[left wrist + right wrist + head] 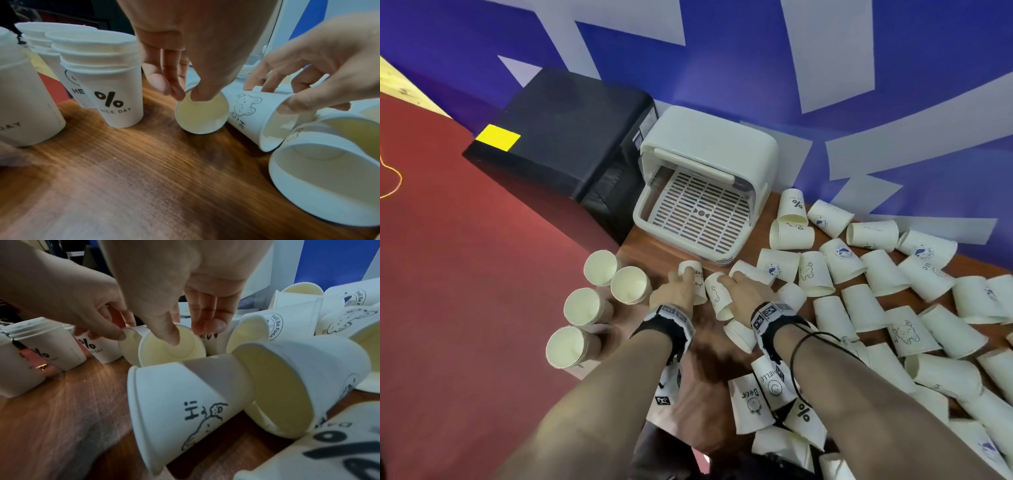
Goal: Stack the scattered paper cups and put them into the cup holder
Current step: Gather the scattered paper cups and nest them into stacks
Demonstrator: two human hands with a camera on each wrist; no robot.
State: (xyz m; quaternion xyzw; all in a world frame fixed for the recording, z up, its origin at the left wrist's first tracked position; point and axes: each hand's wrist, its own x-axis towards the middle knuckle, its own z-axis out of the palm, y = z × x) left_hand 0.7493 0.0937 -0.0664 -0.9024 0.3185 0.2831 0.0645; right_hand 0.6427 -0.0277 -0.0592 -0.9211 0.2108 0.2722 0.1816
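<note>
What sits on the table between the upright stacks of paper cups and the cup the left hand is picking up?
Nothing: the left wrist view shows bare brown wooden table between the "%" stack and that lying white paper cup.

The worktop point(144, 170) is brown wood with dark streaky grain and a soft sheen. The scattered cups point(876, 274) are matt white paper printed in dark ink, cream and smooth inside. The cup holder point(709, 150) is smooth, glossy off-white plastic with a slotted plastic tray. The floor point(465, 274) looks like matt red carpet.
</note>
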